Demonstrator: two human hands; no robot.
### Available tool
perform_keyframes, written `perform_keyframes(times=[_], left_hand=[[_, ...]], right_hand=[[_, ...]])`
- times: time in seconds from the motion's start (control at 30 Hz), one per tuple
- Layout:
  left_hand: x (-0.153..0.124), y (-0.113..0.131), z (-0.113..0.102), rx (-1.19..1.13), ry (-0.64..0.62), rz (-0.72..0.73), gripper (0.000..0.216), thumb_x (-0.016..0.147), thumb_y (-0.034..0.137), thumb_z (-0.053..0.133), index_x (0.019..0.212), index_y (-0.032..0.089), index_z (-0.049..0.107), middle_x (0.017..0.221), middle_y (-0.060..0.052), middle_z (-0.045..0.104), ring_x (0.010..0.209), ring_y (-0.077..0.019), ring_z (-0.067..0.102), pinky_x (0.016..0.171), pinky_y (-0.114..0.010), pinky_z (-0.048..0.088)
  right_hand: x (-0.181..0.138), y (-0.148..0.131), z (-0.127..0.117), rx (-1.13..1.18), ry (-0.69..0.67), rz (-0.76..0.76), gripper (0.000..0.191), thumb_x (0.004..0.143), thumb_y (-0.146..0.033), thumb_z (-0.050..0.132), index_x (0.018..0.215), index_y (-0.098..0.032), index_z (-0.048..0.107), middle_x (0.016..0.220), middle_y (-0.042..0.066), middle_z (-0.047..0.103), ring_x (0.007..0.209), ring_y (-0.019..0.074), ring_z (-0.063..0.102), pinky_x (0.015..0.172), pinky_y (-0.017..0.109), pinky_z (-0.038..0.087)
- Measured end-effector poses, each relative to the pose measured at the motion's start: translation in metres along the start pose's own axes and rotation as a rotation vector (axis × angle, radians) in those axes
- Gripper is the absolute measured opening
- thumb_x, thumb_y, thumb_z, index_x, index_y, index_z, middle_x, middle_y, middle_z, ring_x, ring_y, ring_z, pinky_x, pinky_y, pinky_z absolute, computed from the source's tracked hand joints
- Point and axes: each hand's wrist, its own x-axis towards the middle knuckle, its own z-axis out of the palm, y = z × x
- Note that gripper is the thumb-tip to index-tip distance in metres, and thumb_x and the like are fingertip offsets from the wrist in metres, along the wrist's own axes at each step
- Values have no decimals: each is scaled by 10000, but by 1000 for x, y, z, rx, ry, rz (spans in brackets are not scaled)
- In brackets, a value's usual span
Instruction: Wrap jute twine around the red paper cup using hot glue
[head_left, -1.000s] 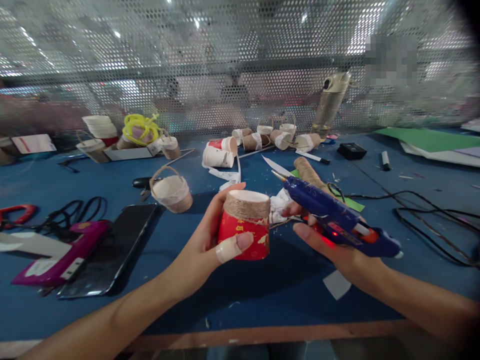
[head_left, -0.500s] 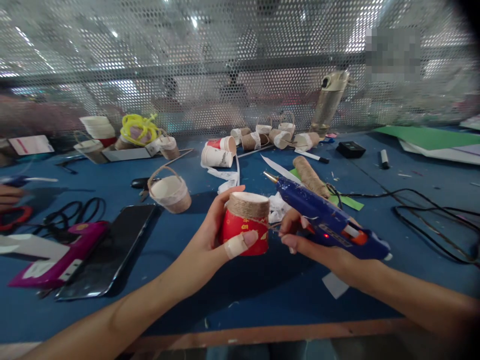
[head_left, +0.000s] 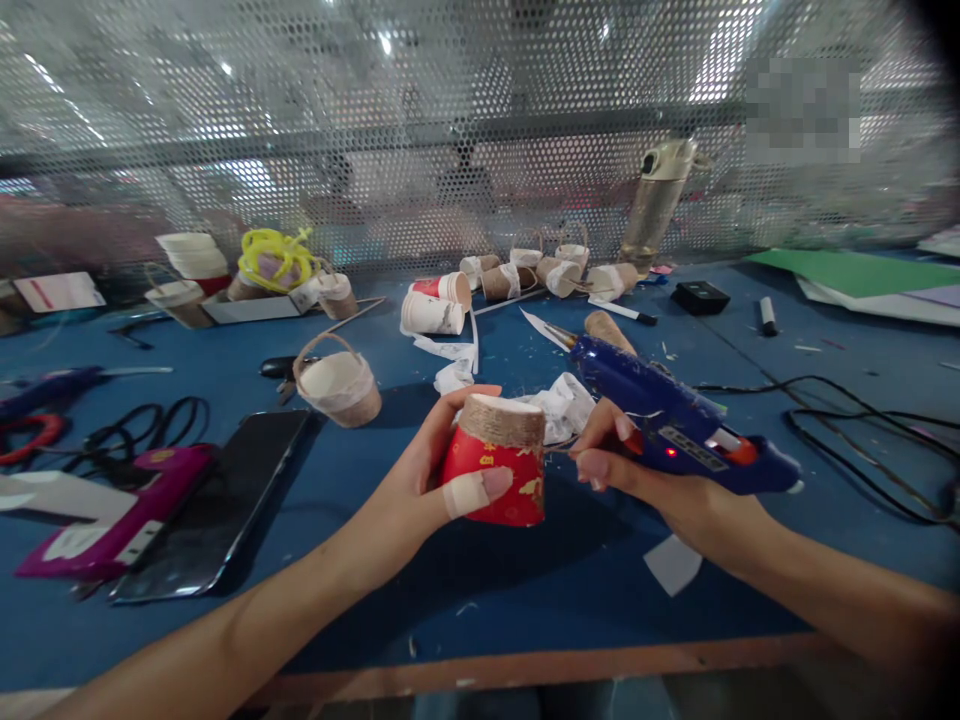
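Observation:
My left hand (head_left: 442,470) is wrapped round a red paper cup (head_left: 517,490), held upside down and slightly tilted above the table. Brown twine (head_left: 502,420) is wound in a band round the cup's upper part. A strip of tape circles my left thumb. With my right hand (head_left: 615,455) I grip a blue hot glue gun (head_left: 660,400), its nozzle pointing up and left and its red light on. My right thumb and forefinger also pinch the loose strand of twine that runs from the cup. Crumpled white material (head_left: 562,405) lies behind the cup.
A twine-wrapped mini basket (head_left: 341,390) stands left of the cup. Farther left are a phone (head_left: 225,500), a magenta glue gun (head_left: 150,510) and another blue glue gun (head_left: 56,390). Several small baskets and paper cups (head_left: 435,312) lie at the back. A black cable (head_left: 847,450) loops at right.
My right hand and the glue gun have moved slightly right and the cup slightly down and right. At far left, another person's hand has left the view; the blue glue gun there shows more.

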Motion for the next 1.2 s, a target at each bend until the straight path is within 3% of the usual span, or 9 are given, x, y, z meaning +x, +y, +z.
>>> perform_keyframes(times=[0.27,0.7,1.2], left_hand=[[-1,1,4,-74,-9,-21,609,775,354,922,1322,319,657,1299,-43,765,1127,-278,747,820,-279,635],[-2,-2,4,-114,-67,4,546,802,310,912,1304,361,702,1290,-20,778,1163,-282,750,839,-270,637],[-5,-1,6,-95,-99,7,532,815,302,912,1294,398,700,1257,8,753,1079,-201,731,865,-240,619]], right_hand=[[-1,9,0,107,-5,76,195,960,-394,808,843,-268,715,783,-58,699,737,111,630,758,256,504],[2,9,1,96,-31,130,214,967,-384,795,830,-242,712,759,-47,690,726,110,642,721,245,508],[5,1,8,227,-32,147,217,850,-260,888,770,-215,692,737,-39,692,691,108,651,707,227,563]])
